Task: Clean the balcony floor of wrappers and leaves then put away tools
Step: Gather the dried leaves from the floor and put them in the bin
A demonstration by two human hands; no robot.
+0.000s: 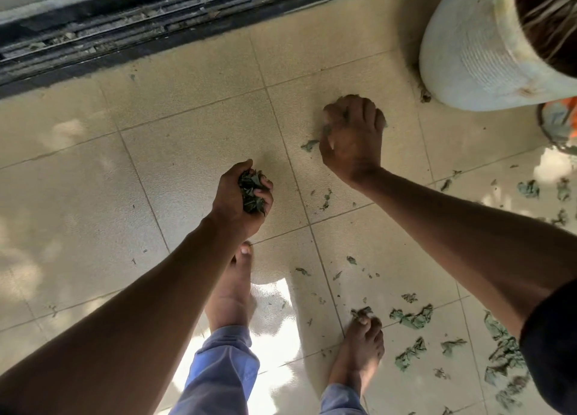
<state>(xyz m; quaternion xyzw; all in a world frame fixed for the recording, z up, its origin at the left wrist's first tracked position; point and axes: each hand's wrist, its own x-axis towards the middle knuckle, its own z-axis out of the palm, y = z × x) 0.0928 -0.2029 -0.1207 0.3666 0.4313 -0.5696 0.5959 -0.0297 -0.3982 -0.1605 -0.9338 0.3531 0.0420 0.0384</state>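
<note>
My left hand [242, 192] is curled palm-up around a bunch of dark dry leaves [251, 189], held above the beige tiled floor [187, 152]. My right hand [352, 136] is pressed down on the floor farther right, its fingers closed over a few leaf scraps whose edges stick out beside the thumb. One grey-green leaf [309, 146] lies just left of that hand. Several more dry leaves [412, 316] are scattered over the tiles at lower right, by my bare right foot [359, 349].
A large white ribbed container [480, 49] stands at the upper right. An orange and grey object [559, 124] sits just below it. A dark sliding-door track [125, 30] with debris in it runs along the top. My left foot [232, 289] is under my left arm.
</note>
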